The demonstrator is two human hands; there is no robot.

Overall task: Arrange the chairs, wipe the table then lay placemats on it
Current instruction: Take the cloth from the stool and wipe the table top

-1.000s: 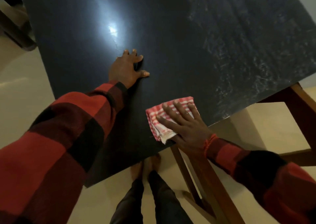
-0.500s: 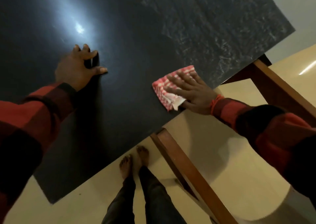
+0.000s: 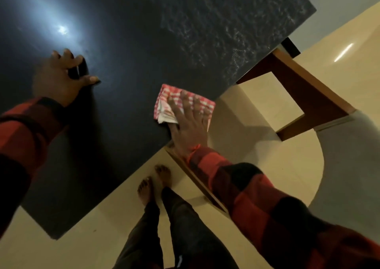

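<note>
A dark glossy table (image 3: 131,48) fills the upper left of the view. A folded red-and-white checked cloth (image 3: 164,104) lies at the table's near edge. My right hand (image 3: 188,122) presses flat on the cloth with straight fingers, partly past the edge. My left hand (image 3: 61,77) rests on the tabletop to the left, fingers spread and bent at the tips, holding nothing. The far right part of the tabletop shows pale smeared streaks (image 3: 216,28).
A brown wooden table leg frame (image 3: 308,91) stands under the right corner, and another wooden rail (image 3: 195,174) runs below my right wrist. My bare feet (image 3: 154,182) stand on the cream floor (image 3: 257,108) by the table's edge.
My right hand has slid the cloth along the near edge of the table towards the right corner. The view has swung left and down; my left hand stays planted on the tabletop.
</note>
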